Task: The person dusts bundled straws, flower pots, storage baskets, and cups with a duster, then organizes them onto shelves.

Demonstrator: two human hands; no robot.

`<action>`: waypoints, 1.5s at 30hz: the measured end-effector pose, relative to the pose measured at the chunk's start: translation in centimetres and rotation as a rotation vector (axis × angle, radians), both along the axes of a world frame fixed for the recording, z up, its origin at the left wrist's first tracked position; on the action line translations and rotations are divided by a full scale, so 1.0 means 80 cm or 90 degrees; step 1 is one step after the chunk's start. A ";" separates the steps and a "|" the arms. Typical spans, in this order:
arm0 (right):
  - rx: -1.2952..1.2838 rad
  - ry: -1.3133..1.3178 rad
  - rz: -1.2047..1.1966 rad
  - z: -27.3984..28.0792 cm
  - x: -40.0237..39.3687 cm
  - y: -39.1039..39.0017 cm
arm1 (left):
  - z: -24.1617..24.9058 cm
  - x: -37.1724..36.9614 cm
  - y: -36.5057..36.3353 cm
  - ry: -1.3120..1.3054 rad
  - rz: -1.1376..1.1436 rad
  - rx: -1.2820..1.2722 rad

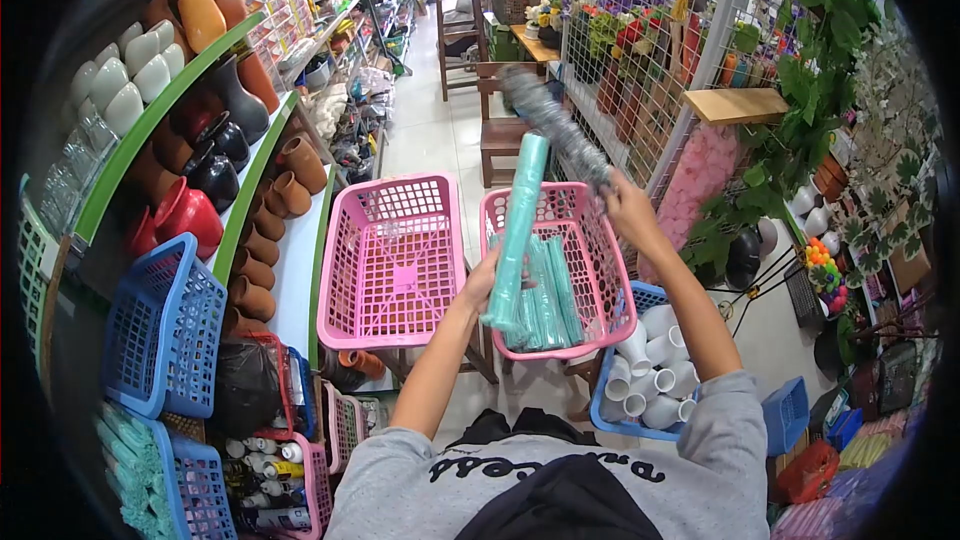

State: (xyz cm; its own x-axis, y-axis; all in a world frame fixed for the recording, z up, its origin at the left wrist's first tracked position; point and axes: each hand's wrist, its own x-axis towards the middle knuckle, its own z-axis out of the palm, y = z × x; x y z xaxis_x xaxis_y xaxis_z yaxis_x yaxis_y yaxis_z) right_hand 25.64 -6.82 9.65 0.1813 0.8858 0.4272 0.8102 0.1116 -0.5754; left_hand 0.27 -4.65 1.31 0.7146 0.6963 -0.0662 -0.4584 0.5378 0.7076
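My left hand is closed round the lower part of a long teal roll in clear plastic wrap, tilted over the right pink basket. Several thinner teal plastic-wrapped bundles lie in that basket. My right hand grips the lower end of a long grey, duster-like stick above the basket's right rim; its upper part is smeared by motion. The stick slants up to the left, its far end above the top of the teal roll. Beside them stands the left pink basket.
A blue basket of white vases stands by my right side. Shelves of pots and vases line the left, with stacked blue baskets below. Ahead, a wooden chair stands in the aisle beside a wire rack of artificial flowers.
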 end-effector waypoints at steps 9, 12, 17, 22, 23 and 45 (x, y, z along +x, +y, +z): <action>0.000 -0.220 0.390 -0.041 -0.071 -0.102 | -0.011 -0.023 0.018 0.032 0.079 -0.041; -0.012 -0.395 0.445 -0.050 -0.063 -0.107 | -0.010 -0.023 0.016 0.046 0.086 -0.127; 0.072 -0.142 0.061 -0.030 -0.002 -0.006 | 0.005 -0.017 -0.019 0.041 0.033 -0.012; 0.177 0.120 0.070 -0.001 -0.032 -0.012 | -0.019 -0.010 0.003 0.115 0.110 0.140; 0.132 0.122 0.124 -0.003 -0.045 -0.027 | -0.019 -0.007 0.006 0.157 0.151 0.136; 0.028 0.012 0.302 -0.070 -0.064 -0.058 | 0.002 -0.025 0.010 0.102 0.207 0.062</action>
State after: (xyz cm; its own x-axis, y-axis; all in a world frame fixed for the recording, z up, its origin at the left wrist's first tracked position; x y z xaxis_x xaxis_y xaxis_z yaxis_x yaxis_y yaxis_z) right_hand 20.56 -11.44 4.03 -0.2312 0.8536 0.4668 0.6530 0.4918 -0.5759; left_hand -1.74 -3.85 1.48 0.4407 0.8939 -0.0816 -0.4734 0.3087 0.8249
